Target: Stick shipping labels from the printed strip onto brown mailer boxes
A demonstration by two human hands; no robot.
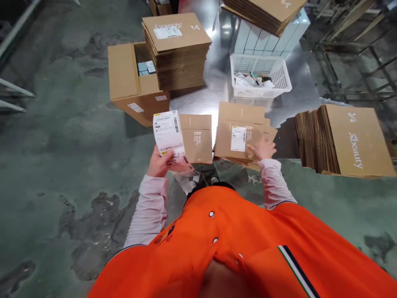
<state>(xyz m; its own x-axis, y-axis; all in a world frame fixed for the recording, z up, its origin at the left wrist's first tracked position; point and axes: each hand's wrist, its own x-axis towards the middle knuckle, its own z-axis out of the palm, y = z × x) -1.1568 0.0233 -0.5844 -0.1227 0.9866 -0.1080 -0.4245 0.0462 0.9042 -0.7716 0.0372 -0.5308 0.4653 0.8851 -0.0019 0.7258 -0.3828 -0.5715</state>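
My left hand (159,162) is closed on a strip of printed shipping labels (168,130), its thumb lying across the paper. The strip hangs down past the hand towards the floor. Just right of it, a flat cardboard box (198,142) with white print lies at the table's near edge. My right hand (263,148) is at the right side of another flat cardboard box (226,140), fingers apart and slightly blurred. That box bears a white shipping label (238,138) and lies over more flattened boxes (270,131).
On the metal table (214,93) stand a tall stack of flattened boxes (182,68) and a white basket (260,92) of small items. An open carton (124,76) adjoins the left side. Upright flattened boxes (359,140) are at the right; light-blue boxes (263,39) stand behind.
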